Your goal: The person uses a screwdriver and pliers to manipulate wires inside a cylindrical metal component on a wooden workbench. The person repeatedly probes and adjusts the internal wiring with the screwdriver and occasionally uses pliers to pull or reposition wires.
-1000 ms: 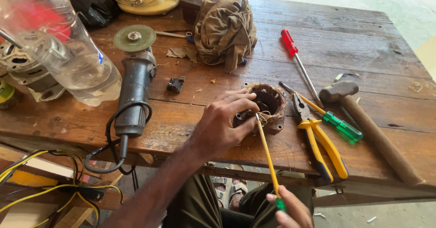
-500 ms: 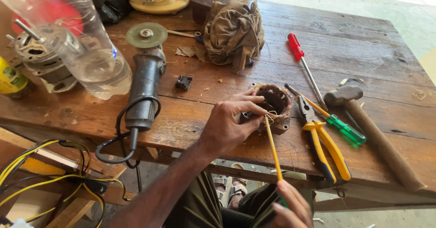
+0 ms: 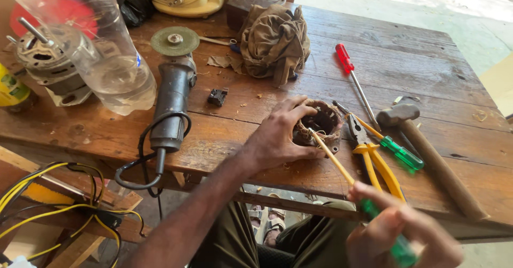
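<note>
Green-handled screwdriver [image 3: 342, 173], brown motor winding [image 3: 319, 125]

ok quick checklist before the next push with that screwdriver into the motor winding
1. Left hand steadying the stator on the table: ok.
2. Screwdriver tip at the stator rim: ok.
3. Right hand gripping the green handle: ok, though blurred.
4. Left fingers away from the tip: not ok, thumb lies right beside it.
5. Pliers not crowding the work: not ok, right beside the stator.
6. Tip seated under a wire: cannot tell.
</note>
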